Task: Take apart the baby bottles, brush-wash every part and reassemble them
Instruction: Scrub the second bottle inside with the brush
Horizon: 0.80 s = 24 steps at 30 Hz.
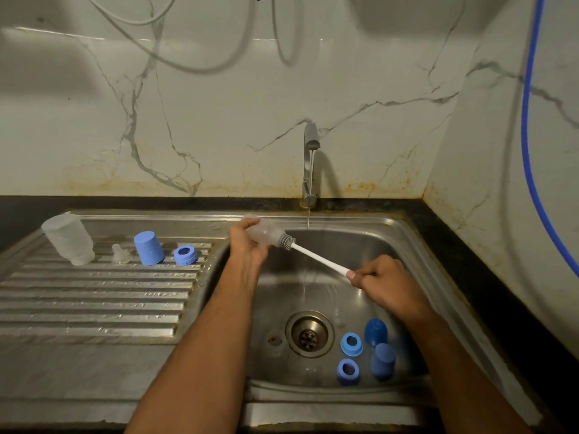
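Observation:
My left hand (247,242) grips a clear baby bottle (266,232) held sideways over the sink's left rim. My right hand (383,285) holds the white handle of a bottle brush (319,260), whose grey bristle head sits at the bottle's mouth. On the drainboard stand an upturned clear bottle (69,239), a clear teat (120,254), a blue cap (148,248) and a blue collar ring (185,255). In the basin lie two blue collar rings (351,343) (347,371) and two blue caps (376,332) (383,361).
A steel tap (311,164) at the back runs a thin stream of water into the steel sink (416,245). The drain (309,335) is near the basin's front. The ribbed drainboard (94,302) lies left. A blue hose (532,136) hangs on the right wall.

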### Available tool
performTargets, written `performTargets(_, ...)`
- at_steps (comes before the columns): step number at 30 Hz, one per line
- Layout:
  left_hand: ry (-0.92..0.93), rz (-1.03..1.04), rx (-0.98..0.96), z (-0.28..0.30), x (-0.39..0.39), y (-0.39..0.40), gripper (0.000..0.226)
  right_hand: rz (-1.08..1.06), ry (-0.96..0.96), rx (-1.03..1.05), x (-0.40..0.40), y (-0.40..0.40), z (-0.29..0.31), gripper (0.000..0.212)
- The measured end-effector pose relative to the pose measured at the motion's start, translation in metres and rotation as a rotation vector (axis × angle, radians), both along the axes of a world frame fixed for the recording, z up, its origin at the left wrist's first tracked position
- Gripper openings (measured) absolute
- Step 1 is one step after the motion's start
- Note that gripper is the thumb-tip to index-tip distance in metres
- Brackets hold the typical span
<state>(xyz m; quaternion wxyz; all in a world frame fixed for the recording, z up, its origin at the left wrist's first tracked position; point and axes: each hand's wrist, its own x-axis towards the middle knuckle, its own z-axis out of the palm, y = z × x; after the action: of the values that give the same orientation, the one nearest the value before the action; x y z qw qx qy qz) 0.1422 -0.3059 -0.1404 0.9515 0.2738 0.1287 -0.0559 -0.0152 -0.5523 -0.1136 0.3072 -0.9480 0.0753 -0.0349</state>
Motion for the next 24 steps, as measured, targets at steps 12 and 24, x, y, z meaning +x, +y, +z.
performTargets(12,0.133,0.127,0.119,0.003,0.003,0.000,0.045,-0.011,0.018,0.064,-0.004,0.002,0.006,0.030)
performTargets(24,0.174,0.133,0.202,0.006,-0.013,-0.014,0.070,-0.120,0.129,0.084,-0.006,-0.010,0.003,0.035)
